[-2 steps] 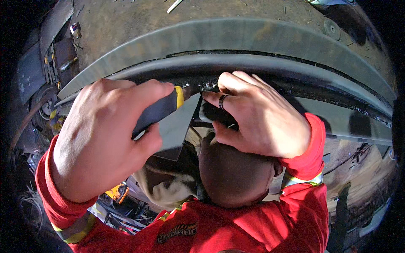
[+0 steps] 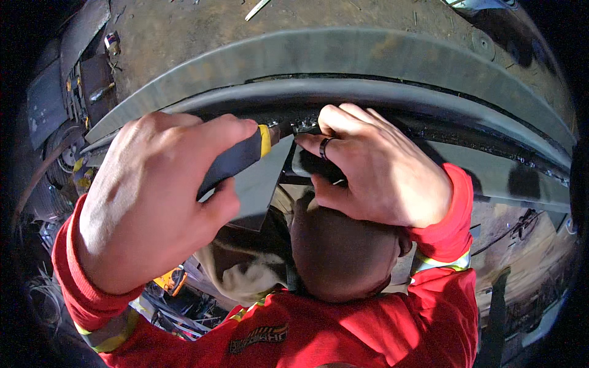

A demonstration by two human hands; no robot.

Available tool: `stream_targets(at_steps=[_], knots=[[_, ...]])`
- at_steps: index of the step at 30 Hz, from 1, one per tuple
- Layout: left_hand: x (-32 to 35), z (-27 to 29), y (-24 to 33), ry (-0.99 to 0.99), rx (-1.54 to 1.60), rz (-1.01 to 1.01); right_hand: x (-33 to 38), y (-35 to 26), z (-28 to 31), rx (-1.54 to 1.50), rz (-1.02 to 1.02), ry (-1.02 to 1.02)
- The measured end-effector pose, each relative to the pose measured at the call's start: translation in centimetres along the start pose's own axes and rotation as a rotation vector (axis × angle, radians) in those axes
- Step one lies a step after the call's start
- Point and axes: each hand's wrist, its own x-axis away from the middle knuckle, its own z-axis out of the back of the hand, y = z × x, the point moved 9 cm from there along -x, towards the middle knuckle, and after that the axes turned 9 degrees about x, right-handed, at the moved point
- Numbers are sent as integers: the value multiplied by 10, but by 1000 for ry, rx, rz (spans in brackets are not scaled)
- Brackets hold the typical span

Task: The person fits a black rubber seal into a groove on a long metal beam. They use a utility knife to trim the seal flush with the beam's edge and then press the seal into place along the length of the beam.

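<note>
At the bottom of the frame, nearest the viewer, red sleeves [image 2: 368, 322] run up to two bare hands. Left of centre, the left hand [image 2: 144, 193] is closed firmly round a dark-handled tool [image 2: 232, 161] with a yellow collar; its metal tip sits at centre, by a dark, glinting groove [image 2: 429, 129]. Below the tool is a grey plate [image 2: 254, 195]. Right of centre, the right hand [image 2: 383, 165], a ring on one finger, curls over a dark block [image 2: 311, 163], seemingly pinched between finger and thumb. The step looks like close tool work along the groove; the next move seems to call for a steady tip and a firm right hand. Beyond, a long grey rail [image 2: 343, 88] bends across the upper frame. Compared with the earlier frame, the tool and left hand lie slightly farther right; the right hand has hardly moved.
</note>
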Motion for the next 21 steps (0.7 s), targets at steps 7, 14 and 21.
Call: stream_targets(at_steps=[7, 14, 21], knots=[[-3, -4, -3, -102, 29, 94, -2, -4, -2, 5, 13, -32], [-6, -3, 1, -50, 0, 9, -5, -3, -5, 11, 28, -68], [-8, -6, 3, -140, 54, 23, -7, -8, -8, 75, 47, -66]])
